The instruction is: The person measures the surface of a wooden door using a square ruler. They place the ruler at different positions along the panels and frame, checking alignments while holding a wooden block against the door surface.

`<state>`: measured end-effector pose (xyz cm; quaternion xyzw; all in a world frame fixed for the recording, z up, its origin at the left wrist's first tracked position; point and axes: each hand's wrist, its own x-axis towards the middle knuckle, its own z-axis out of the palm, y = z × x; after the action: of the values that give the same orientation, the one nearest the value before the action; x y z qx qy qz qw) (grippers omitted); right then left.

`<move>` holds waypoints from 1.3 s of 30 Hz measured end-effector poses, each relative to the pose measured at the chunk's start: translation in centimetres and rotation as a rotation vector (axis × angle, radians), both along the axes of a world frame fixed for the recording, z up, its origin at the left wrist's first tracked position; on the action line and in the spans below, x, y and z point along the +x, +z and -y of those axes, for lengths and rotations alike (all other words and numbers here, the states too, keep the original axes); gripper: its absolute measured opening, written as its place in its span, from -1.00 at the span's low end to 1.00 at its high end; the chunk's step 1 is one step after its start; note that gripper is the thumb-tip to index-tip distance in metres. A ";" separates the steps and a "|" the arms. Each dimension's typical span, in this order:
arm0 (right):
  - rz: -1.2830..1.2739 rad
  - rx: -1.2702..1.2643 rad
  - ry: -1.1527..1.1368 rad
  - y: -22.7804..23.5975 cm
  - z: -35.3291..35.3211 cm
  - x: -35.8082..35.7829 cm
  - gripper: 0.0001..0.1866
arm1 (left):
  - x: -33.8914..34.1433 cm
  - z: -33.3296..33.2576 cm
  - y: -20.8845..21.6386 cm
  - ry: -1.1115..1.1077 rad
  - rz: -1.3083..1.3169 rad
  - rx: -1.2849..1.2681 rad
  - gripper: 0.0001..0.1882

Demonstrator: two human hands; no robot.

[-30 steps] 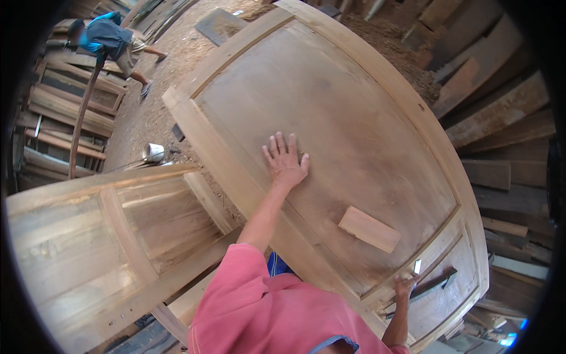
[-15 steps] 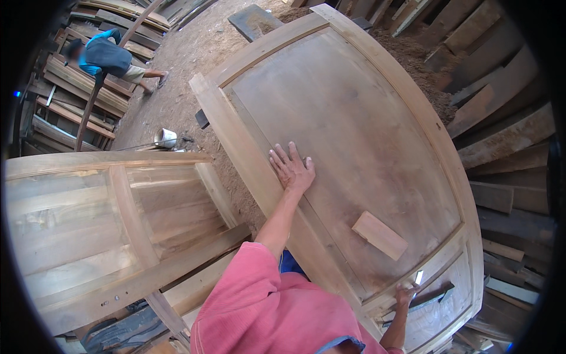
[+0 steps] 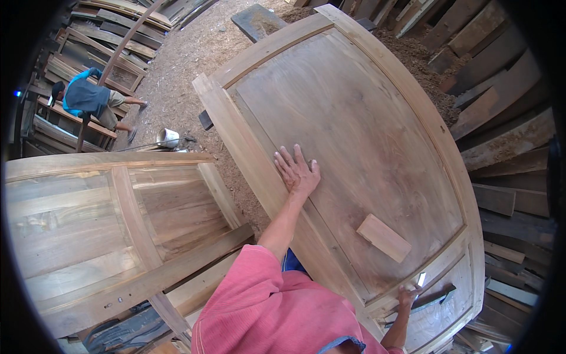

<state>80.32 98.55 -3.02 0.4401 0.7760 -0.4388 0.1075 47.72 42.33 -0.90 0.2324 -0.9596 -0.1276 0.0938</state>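
My left hand [image 3: 298, 172] lies flat with spread fingers on the large wooden door panel [image 3: 354, 130], near its left frame rail. Lower right, my right hand [image 3: 407, 296] is closed at the door's cross rail. A small, bright flat thing [image 3: 421, 279], metallic in look, sticks up from its fingers; its kind does not show. Beside that hand, a long dark bar-like thing [image 3: 435, 296] lies across the smaller lower panel. A rectangular wood block [image 3: 384, 238] rests on the big panel between my hands.
Another framed wooden panel [image 3: 71, 218] stands to the left, with a beam [image 3: 147, 280] along its near side. A white bucket [image 3: 168, 138] sits on the sawdust-strewn ground. Planks [image 3: 513, 159] lean at the right. A person [image 3: 88, 97] in blue is among the timber, upper left.
The person at the upper left has moved down and slightly left. My left hand stays flat on the panel, and my right hand stays by the cross rail; the view shifts slightly.
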 end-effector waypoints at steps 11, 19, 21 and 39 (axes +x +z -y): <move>0.053 0.359 0.272 -5.6 -3.7 3.4 -0.17 | -1.0 -1.0 -0.2 0.004 0.041 -0.112 -0.16; 0.185 0.299 0.178 0.5 1.3 -1.6 -0.09 | -0.5 1.1 -3.3 0.038 0.086 -0.188 -0.15; 0.208 0.264 0.077 1.7 1.9 -1.3 -0.09 | -0.8 0.6 -3.6 0.046 0.058 -0.205 -0.16; 0.237 0.552 1.024 8.4 15.5 -18.3 -0.08 | -1.5 1.1 -4.7 0.061 0.141 -0.145 -0.14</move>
<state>61.99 83.08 5.38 0.0675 0.9577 -0.0609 0.2729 46.26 41.22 -5.56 0.2627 -0.9630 -0.0381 0.0465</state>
